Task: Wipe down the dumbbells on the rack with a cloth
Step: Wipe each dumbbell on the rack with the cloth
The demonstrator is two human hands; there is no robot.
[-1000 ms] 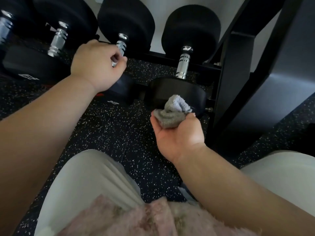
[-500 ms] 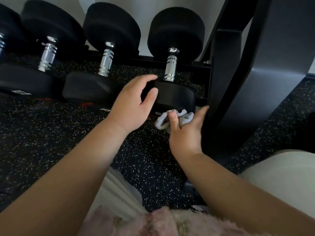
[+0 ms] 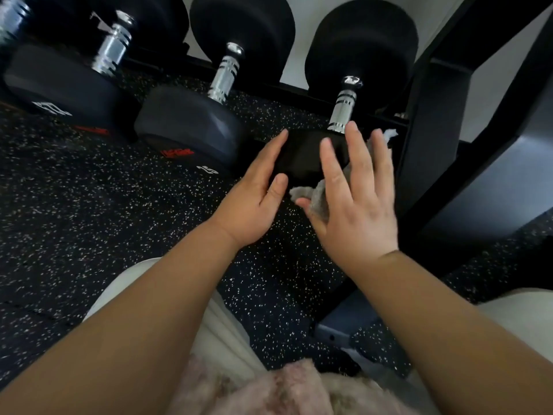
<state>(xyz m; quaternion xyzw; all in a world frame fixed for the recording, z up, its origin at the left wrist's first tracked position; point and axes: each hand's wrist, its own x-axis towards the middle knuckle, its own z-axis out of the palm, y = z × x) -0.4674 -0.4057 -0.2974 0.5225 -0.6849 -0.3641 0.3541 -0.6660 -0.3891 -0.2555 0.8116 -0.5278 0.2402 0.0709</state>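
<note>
While left hand [image 3: 251, 202] flanks the dumbbell [image 3: 302, 158], right hand [image 3: 359, 211] presses cloth [image 3: 317, 194], fingers spread.

Your left hand [image 3: 254, 199] lies with straight fingers against the left side of the near head of the rightmost dumbbell [image 3: 302, 157]. Your right hand [image 3: 356, 205] spreads its fingers over that head's right side and presses the grey cloth [image 3: 317, 199] to it; a corner of the cloth pokes out past your fingertips. The black rack upright [image 3: 425, 130] stands just beside that hand. To the left sits a dumbbell marked 25 [image 3: 191, 124], and the speckled floor [image 3: 89, 220] lies below.
</note>
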